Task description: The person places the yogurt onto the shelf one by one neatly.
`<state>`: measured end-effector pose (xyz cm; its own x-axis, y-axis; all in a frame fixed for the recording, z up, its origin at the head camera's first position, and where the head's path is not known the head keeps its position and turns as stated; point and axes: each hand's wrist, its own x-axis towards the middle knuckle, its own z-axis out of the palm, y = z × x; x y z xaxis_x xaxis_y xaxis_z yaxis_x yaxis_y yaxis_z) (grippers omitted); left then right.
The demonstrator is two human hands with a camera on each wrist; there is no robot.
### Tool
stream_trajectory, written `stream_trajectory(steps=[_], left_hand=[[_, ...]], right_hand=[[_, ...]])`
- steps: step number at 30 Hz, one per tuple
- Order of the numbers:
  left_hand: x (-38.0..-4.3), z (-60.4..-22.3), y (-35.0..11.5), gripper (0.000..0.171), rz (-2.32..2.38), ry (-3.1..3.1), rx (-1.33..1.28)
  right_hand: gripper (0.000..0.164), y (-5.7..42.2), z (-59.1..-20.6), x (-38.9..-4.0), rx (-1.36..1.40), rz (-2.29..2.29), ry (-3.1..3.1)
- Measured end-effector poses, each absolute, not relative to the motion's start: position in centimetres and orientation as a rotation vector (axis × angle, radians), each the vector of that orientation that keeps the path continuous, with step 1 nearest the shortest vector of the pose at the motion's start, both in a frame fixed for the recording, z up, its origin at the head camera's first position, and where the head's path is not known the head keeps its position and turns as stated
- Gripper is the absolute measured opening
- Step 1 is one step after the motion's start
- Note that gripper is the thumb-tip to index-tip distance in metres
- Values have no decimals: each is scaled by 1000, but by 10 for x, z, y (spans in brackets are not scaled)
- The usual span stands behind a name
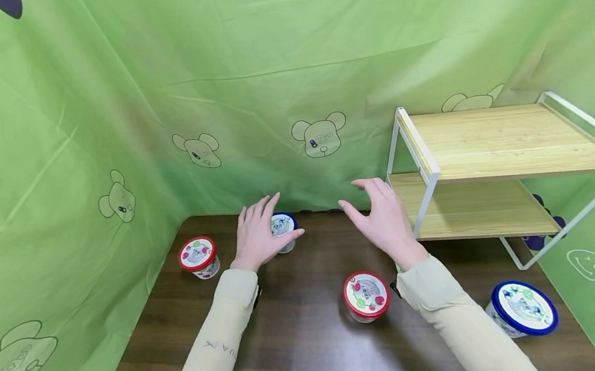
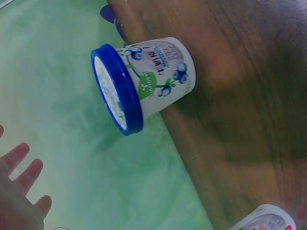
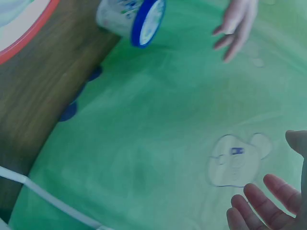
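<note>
My left hand (image 1: 260, 233) is held over the back of the table, fingers spread and nothing in its grasp. Partly behind it stands a blue-lidded yogurt cup (image 2: 158, 72) with blueberries printed on its side. Left of that hand is a red-lidded yogurt cup (image 1: 198, 256). My right hand (image 1: 384, 218), also empty with fingers apart, hovers beside the shelf's left frame. Nearer the front, below the right hand, another red-lidded cup (image 1: 366, 295) stands upright. A larger blue-lidded tub (image 1: 525, 308) sits at the right, beyond the right forearm.
A two-tier wooden shelf (image 1: 521, 135) with a white metal frame stands at the back right. Green cloth (image 1: 240, 52) printed with bear faces hangs behind and along both sides of the dark wooden table (image 1: 303, 342).
</note>
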<state>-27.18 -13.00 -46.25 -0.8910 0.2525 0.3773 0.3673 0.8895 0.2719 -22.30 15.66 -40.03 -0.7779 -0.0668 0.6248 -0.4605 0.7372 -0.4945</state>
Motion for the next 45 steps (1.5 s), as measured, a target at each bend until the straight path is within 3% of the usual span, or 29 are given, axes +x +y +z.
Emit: stream_trajectory(steps=[12,21,35,45], left_hand=[[-270,-469,-136,108,-552,-2717,-412],[-269,-474,-140,105,-593,-2736,-392],[-268,-477,-143,105,-648,-2769,-362],[-266,-479,-144,105,-705,-2790,-344]], right_hand=[[31,153,-369,-193,592,942,-2043],[30,159,-342,-171,622,961,-1856],[40,173,-298,-139,454,1018,-1555],[37,190,-280,-132,266,1097,-1434]])
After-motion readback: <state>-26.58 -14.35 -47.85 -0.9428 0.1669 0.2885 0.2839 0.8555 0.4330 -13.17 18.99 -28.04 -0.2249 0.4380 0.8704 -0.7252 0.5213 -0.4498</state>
